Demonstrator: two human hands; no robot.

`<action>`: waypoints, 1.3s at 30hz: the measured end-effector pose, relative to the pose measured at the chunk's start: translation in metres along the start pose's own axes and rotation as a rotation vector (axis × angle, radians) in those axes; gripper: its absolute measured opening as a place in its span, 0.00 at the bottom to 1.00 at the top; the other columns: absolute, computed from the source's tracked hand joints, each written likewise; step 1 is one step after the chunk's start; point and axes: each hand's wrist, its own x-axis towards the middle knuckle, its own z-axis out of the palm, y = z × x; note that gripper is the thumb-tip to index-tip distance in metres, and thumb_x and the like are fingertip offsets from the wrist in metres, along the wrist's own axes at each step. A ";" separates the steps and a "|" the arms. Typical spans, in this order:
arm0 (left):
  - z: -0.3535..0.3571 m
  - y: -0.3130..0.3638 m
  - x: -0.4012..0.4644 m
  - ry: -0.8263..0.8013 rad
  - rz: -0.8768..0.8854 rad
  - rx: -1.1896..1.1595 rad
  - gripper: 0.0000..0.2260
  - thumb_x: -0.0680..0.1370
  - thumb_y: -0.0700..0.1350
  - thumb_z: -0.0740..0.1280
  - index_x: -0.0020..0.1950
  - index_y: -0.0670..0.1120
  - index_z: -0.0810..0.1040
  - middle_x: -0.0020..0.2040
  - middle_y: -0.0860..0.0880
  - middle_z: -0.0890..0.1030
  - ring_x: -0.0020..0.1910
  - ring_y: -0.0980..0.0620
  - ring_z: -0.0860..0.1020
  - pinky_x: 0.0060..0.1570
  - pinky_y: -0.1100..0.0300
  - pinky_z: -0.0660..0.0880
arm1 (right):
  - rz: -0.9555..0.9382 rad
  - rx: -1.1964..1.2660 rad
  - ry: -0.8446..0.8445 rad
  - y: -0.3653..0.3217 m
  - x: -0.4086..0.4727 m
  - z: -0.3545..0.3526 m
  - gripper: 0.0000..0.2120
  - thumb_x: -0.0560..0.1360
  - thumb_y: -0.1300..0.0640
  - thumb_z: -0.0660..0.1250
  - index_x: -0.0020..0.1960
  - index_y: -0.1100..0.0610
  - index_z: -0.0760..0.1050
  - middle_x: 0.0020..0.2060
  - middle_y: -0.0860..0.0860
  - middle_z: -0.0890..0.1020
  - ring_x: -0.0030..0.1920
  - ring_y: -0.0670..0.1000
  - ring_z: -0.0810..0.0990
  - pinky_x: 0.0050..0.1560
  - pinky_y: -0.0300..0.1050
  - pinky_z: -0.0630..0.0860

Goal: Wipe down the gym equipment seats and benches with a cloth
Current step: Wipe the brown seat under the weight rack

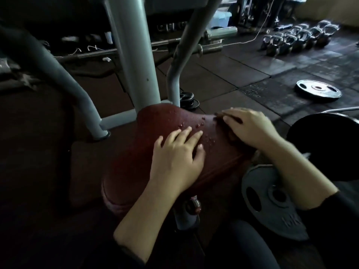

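A dark red padded seat of a grey-framed machine fills the middle of the view, with water drops on its top. My left hand rests flat on the seat, fingers spread. My right hand presses a dark brownish cloth onto the seat's right edge; most of the cloth is hidden under the palm and fingers.
Grey frame tubes rise just behind the seat. A grey weight plate leans by my right forearm, a black plate beyond it. Another plate lies on the rubber floor, with several chrome kettlebells and barbells farther back.
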 end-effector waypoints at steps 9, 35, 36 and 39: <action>-0.024 -0.013 -0.020 0.122 -0.084 -0.190 0.19 0.80 0.57 0.58 0.71 0.57 0.70 0.75 0.56 0.65 0.74 0.55 0.62 0.74 0.48 0.54 | -0.014 0.086 -0.036 0.007 -0.003 -0.004 0.14 0.77 0.49 0.62 0.62 0.43 0.77 0.60 0.48 0.74 0.61 0.50 0.72 0.61 0.42 0.66; -0.028 -0.063 -0.036 -0.113 -0.340 -0.033 0.24 0.79 0.65 0.44 0.76 0.67 0.51 0.79 0.58 0.50 0.78 0.53 0.49 0.74 0.48 0.48 | -0.036 0.094 -0.102 0.021 0.010 -0.003 0.15 0.78 0.54 0.63 0.63 0.43 0.75 0.59 0.44 0.80 0.56 0.43 0.75 0.56 0.35 0.67; -0.027 -0.063 -0.035 -0.112 -0.341 -0.031 0.24 0.78 0.65 0.44 0.76 0.67 0.51 0.79 0.58 0.50 0.78 0.53 0.49 0.74 0.48 0.48 | -0.031 0.018 -0.129 0.012 0.017 0.000 0.16 0.78 0.51 0.61 0.64 0.42 0.74 0.61 0.43 0.78 0.59 0.45 0.75 0.58 0.39 0.68; -0.027 -0.064 -0.035 -0.112 -0.342 -0.039 0.25 0.78 0.66 0.45 0.76 0.67 0.52 0.79 0.59 0.51 0.77 0.54 0.49 0.74 0.49 0.48 | -0.123 -0.135 -0.163 -0.008 0.009 0.004 0.18 0.80 0.49 0.57 0.68 0.40 0.69 0.70 0.40 0.68 0.71 0.46 0.64 0.69 0.45 0.61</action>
